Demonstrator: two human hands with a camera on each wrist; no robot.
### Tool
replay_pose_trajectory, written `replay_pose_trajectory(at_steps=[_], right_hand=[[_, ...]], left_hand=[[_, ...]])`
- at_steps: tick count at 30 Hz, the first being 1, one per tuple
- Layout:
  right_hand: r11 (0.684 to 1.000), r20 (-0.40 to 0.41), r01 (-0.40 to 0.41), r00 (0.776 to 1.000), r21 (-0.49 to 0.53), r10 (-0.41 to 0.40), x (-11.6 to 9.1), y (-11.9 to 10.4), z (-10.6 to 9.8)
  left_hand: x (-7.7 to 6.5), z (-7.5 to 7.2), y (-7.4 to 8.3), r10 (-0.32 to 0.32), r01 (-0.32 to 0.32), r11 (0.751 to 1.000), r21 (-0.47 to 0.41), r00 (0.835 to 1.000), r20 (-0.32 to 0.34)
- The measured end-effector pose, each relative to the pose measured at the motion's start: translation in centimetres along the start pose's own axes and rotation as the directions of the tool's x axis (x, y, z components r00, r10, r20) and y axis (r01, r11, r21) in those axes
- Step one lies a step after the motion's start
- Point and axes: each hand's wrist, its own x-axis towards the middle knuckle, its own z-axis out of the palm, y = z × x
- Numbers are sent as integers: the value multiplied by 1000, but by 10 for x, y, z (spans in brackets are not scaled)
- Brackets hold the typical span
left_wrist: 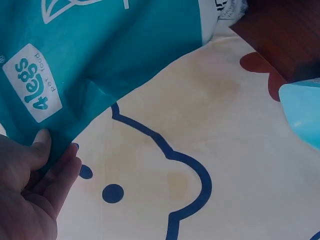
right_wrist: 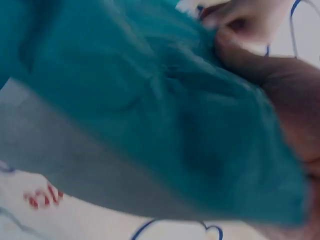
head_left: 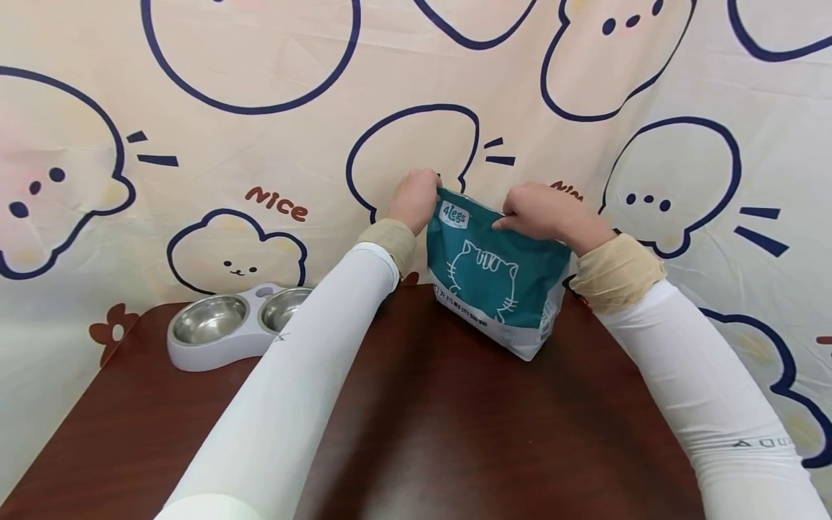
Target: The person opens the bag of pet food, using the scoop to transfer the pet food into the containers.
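Note:
A teal and white pet food bag [head_left: 484, 267] with a cat outline and a "4Legs" label stands slightly tilted near the back of the table. My left hand [head_left: 416, 200] pinches its upper left corner; in the left wrist view the thumb [left_wrist: 42, 142] lies on the front and the fingers go behind. My right hand [head_left: 542, 211] grips the top edge further right. Up close, the right thumb [right_wrist: 235, 47] presses the creased teal film beside the other hand. The bag's opening and contents are hidden.
A white double bowl stand [head_left: 250, 328] with metal bowls sits at the table's back left, partly covered by my left sleeve. The dark brown table [head_left: 455, 433] meets a cartoon-printed cloth [head_left: 312, 144] behind. A pale blue object [left_wrist: 302, 112] is cut off at the left wrist view's edge.

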Motion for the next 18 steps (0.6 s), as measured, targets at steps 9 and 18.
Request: replay_pose_trajectory(at_steps=[9, 18], right_hand=[[991, 36, -6, 999, 131, 1, -6, -31, -9], [969, 54, -94, 995, 228, 83, -19, -21, -11]], left_hand=[[4, -7, 2, 26, -27, 999, 26, 999, 38], [-3, -3, 17, 33, -32, 999, -27, 999, 41]])
